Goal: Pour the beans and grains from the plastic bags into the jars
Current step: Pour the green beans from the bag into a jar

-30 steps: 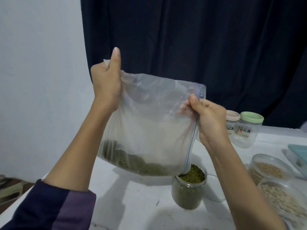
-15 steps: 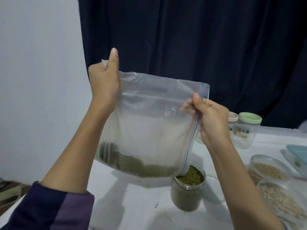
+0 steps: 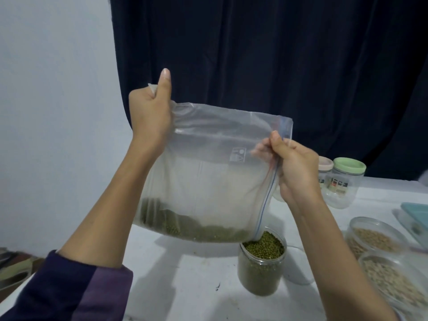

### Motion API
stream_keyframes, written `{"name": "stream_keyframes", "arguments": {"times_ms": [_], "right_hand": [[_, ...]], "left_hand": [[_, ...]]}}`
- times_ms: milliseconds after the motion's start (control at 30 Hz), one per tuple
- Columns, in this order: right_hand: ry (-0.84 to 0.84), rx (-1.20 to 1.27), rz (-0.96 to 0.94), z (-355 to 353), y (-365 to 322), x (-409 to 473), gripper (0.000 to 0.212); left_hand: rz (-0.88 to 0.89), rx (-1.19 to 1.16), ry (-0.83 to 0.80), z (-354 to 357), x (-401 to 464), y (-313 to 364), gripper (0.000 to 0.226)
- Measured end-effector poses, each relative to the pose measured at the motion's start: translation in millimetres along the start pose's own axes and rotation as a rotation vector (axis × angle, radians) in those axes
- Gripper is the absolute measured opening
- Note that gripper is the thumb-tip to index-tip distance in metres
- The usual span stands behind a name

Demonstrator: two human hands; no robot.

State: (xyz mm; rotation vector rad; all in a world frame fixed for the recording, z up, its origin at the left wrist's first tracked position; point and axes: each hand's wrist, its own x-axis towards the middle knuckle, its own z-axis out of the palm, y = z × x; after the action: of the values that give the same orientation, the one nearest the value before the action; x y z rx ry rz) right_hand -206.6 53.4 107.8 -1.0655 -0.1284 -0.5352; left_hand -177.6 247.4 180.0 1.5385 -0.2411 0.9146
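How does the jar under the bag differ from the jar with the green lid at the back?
The jar under the bag is open; the green-lidded jar is capped. The first is filled nearly to the rim with green beans; the second looks empty. Only the second shows a label. Both are clear and upright on the table.

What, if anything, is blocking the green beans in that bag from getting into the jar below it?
Nothing visible. The jar stands open with no lid, and the bag hangs with its low corner right at the rim. The left hand and right hand grip the bag higher up, clear of the jar's mouth, which is nearly full of beans.
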Motion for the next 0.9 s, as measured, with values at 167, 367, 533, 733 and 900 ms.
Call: {"name": "stream_keyframes", "arguments": {"times_ms": [167, 367, 533, 733, 900], "right_hand": [[-0.021, -0.030, 0.012, -1.3, 1.1, -3.0, 0.023], [-0.043, -0.047, 0.016, -2.2, 3.5, -4.2, 0.023], [-0.045, -0.030, 0.010, -4.0, 1.7, -2.7, 0.023], [-0.011, -0.013, -0.007, -4.4, -1.4, -2.9, 0.022], [-0.004, -0.036, -0.023, -4.5, -3.0, -1.7, 0.024]], "left_hand": [[0.016, 0.000, -0.013, 2.1, 0.0, 2.1, 0.059], [0.032, 0.016, -0.034, 5.2, -2.3, 2.7, 0.059], [0.018, 0.024, -0.030, 3.8, -2.5, 0.6, 0.059], [0.027, 0.017, -0.042, 5.7, -2.8, 4.3, 0.059], [0.029, 0.020, -0.048, 6.3, -1.9, 5.6, 0.059]]}}
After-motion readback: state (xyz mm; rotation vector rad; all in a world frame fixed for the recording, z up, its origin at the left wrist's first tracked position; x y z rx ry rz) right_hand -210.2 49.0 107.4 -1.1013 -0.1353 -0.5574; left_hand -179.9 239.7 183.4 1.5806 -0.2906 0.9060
